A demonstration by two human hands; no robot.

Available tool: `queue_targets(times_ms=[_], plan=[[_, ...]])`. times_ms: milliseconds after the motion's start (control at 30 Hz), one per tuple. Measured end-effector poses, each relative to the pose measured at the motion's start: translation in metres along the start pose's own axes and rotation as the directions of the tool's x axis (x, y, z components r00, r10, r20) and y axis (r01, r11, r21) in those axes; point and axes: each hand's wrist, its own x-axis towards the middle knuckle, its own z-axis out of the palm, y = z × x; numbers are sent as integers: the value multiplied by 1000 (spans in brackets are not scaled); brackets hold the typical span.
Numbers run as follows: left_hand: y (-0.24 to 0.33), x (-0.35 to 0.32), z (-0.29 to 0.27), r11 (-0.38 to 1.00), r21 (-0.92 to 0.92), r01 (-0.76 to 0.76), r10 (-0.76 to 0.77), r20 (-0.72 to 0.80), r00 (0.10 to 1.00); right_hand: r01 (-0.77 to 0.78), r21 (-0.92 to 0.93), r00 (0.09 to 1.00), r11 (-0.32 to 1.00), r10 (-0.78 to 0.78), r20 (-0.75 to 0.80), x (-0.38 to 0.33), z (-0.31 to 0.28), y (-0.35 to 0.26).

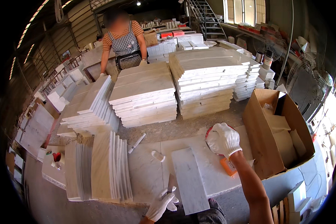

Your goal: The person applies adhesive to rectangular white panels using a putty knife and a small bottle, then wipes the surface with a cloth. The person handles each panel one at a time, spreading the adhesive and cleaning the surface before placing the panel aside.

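Note:
My left hand [161, 206], in a white knit glove, is closed around a thin flat blade like a putty knife [170, 183] at the table's front edge. Right of it lies a long pale marble tile [190, 180], its near end jutting past the edge. My right hand [227, 139], also gloved, reaches over a round, red-rimmed shallow container [212, 143]. Its fingers are curled and what they grip is hidden. An orange box [228, 167] lies just below that wrist. Left of the tile are a small white crumpled piece [158, 155] and a white pen-like stick [137, 143].
Stacked marble tiles [143, 95] and a taller stack [207, 84] stand across the back. Upright tiles [110, 168] line the left front. An open cardboard box [263, 134] is at right. A co-worker [125, 46] in a checked apron stands behind the stacks.

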Motion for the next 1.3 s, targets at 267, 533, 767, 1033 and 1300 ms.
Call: queue_targets(times_ms=[267,533,767,1033,1300], plan=[[25,1,-12,997,57,44,-28,-255,966,-225,889,935,400,346,81,-58,33,-77],[27,-1,-24,997,53,49,-32,-289,957,-383,773,918,505,304,256,-130,109,-144],[32,-12,-39,991,45,129,-106,-338,935,-109,578,961,809,-62,269,-135,113,-151],[20,-22,-65,981,-140,134,-182,-433,883,20,458,893,889,-222,392,-125,126,-179],[0,-16,-68,973,-225,47,-150,-466,872,-1,404,841,915,-218,495,-137,133,-199]])
